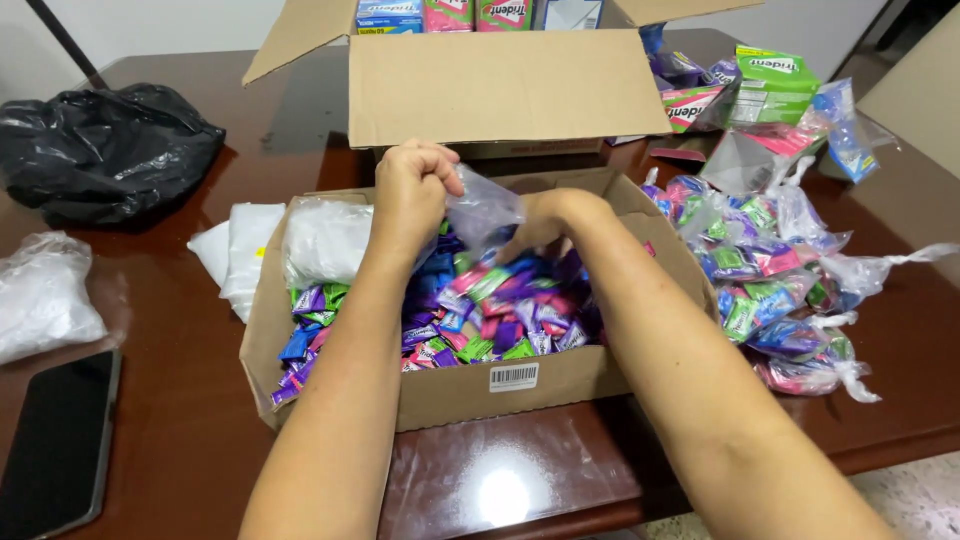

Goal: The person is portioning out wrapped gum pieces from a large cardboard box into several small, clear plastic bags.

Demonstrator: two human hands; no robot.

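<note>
Glossy dark wooden table (180,420) fills the view, lamp glare near its front edge, pale wall (170,25) behind, tiled floor (905,495) bottom right

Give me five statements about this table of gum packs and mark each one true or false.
1. The left hand pinches a small clear plastic bag. True.
2. The right hand rests on the phone. False: it reaches into the near cardboard box, among the loose wrapped pieces.
3. A black plastic bag lies at the table's far left. True.
4. The dark phone sits inside the box. False: it lies on the table, left of the box.
5. Filled, tied clear bags are piled right of the box. True.
</note>
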